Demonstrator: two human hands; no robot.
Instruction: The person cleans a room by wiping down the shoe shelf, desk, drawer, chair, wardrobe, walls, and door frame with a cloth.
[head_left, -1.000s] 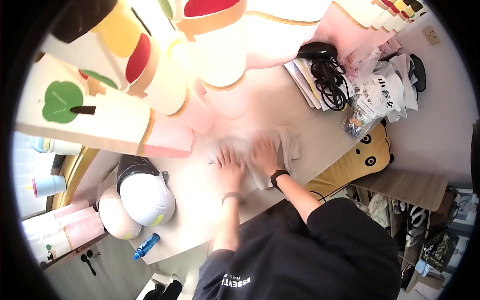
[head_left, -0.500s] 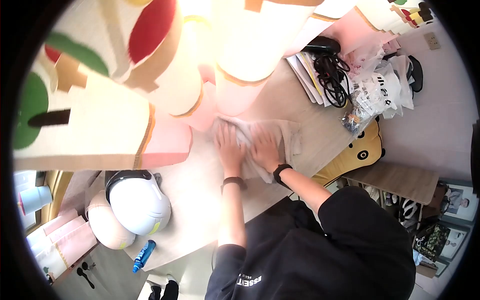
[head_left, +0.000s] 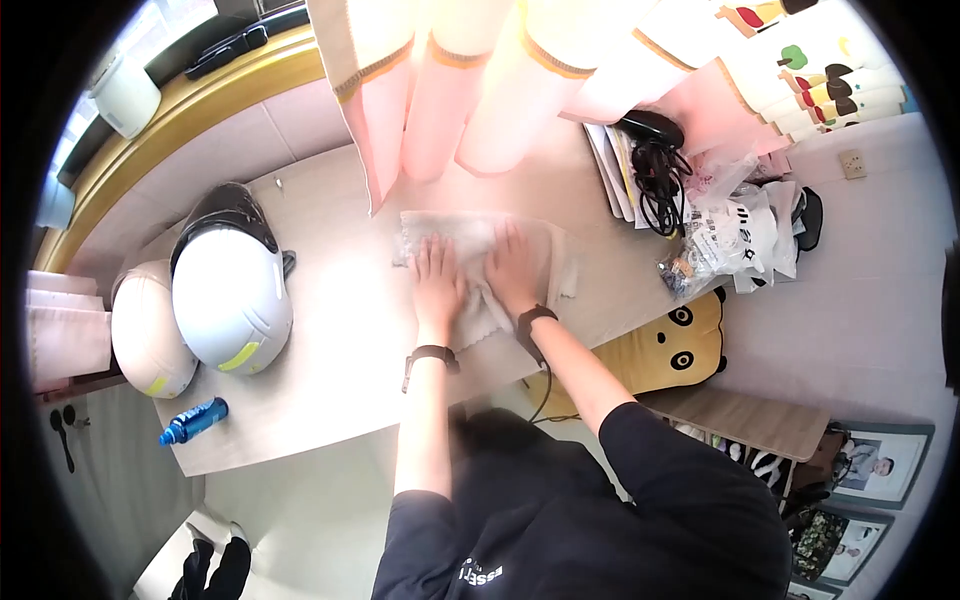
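A pale, fuzzy cloth (head_left: 472,238) lies spread and slightly rumpled on the wooden table (head_left: 340,400). My left hand (head_left: 438,288) rests palm-down on the cloth's left part, fingers stretched out. Beside it, my right hand (head_left: 512,268) presses flat near the cloth's middle, its fingers extended and a little blurred. A gap of cloth shows between the two hands. Each wrist wears a dark band. The palms and whatever is under them are hidden.
Two helmets, one white (head_left: 230,300) and one cream (head_left: 150,330), sit at the left with a blue bottle (head_left: 194,421). Pink curtains (head_left: 500,120) hang over the back edge. Black cables (head_left: 660,185), papers and plastic bags (head_left: 730,235) occupy the right. A yellow cushion (head_left: 655,350) stands below.
Both hands have shifted slightly left in view, still flat on the cloth. The curtain that covered the upper left has swung away, exposing the window sill and more tabletop. The view has shifted.
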